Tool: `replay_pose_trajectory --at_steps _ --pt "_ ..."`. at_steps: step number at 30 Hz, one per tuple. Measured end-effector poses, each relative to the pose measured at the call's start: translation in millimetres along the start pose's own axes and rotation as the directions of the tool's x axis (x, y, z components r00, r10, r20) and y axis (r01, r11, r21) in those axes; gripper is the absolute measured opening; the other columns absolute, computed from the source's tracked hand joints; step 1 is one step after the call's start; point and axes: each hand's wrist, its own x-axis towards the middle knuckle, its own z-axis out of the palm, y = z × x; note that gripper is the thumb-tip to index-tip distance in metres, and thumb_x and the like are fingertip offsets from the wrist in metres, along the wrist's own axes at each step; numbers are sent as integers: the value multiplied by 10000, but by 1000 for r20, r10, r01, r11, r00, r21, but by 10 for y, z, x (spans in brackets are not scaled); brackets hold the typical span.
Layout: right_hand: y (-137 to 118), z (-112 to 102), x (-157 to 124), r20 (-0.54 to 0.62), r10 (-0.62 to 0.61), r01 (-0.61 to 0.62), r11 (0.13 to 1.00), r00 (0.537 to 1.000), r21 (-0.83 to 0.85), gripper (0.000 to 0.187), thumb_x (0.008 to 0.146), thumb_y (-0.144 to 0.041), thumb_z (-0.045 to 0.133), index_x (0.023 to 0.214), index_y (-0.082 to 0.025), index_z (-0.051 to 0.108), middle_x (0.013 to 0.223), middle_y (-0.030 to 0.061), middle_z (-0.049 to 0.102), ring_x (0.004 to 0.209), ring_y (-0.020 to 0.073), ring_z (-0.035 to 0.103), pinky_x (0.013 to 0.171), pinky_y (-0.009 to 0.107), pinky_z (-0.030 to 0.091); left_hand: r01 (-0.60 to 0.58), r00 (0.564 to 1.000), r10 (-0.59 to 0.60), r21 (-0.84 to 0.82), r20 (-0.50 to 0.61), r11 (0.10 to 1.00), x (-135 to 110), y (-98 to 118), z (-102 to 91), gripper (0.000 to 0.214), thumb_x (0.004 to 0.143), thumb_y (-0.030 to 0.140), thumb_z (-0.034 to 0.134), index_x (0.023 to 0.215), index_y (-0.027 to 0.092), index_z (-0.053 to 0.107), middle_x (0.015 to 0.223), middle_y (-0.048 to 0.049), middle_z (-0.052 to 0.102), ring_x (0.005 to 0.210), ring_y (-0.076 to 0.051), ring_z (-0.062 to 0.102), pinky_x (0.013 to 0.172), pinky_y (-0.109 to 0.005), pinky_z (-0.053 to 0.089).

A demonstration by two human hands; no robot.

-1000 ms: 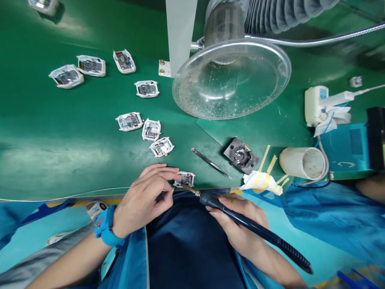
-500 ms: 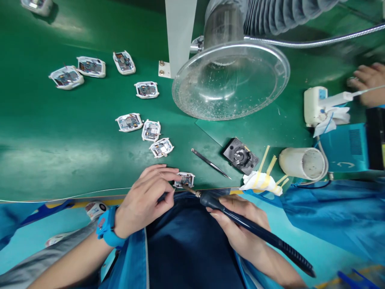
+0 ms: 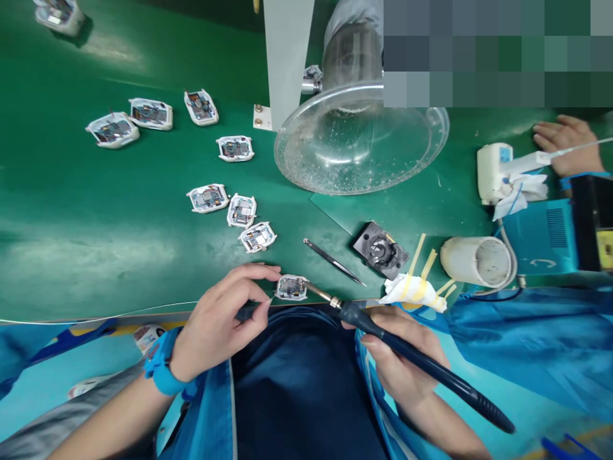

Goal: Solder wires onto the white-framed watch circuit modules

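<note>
- Head view: the left hand (image 3: 218,326) pinches the left edge of a small open device (image 3: 292,287) at the near edge of the green surface (image 3: 96,223).
- The right hand (image 3: 407,370) is clamped around a soldering iron (image 3: 421,364); its tip meets the device's right side.
- Seven similar devices (image 3: 242,211) lie beyond it on the left; tweezers (image 3: 334,260) lie just right.
- Judgement: soldering on this piece looks under way, not finished.

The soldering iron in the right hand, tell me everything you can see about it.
The soldering iron is a long, slim tool with a dark, matte grip, a brass-coloured collar and a thin metal tip. It lies slanted, handle toward the lower right, tip up-left. The right hand wraps its front grip. The tip meets the right edge of the small open white device at the green table's near edge.
</note>
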Motion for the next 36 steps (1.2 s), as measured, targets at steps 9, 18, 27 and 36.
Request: replay_pose_trajectory --at_steps 9,18,27,36 --pt "460 329 136 -146 -344 287 906 927 -311 154 945 -77 666 1000 -218 637 1162 103 792 1153 271 741 931 454 628 12 973 27 -169 228 986 29 -128 -319 165 999 171 599 845 210 648 905 -28 672 843 -153 669 738 -253 554" --pt "498 489 175 -256 -300 175 893 919 -415 240 923 -59 695 853 -228 539 919 28 712 841 182 673 746 334 549 -21 992 22 -5 125 1000 91 -76 -307 244 1009 207 622 774 185 682 872 -7 670 743 -105 644 690 -214 513" --pt "-74 678 0 -116 -68 104 936 991 335 233 963 -118 680 883 -242 500 892 8 740 794 140 730 738 300 621 -26 992 44 -158 116 987 -55 103 -155 246 963 337 717 1197 269 757 991 -47 751 821 -143 736 714 -208 605" --pt "89 825 37 48 -420 421 907 906 -14 141 934 -116 710 921 -227 624 1212 57 797 1266 259 647 995 448 568 89 967 -74 51 -244 995 -67 14 -467 56 916 222 774 935 272 791 875 44 738 700 -89 663 567 -196 516"
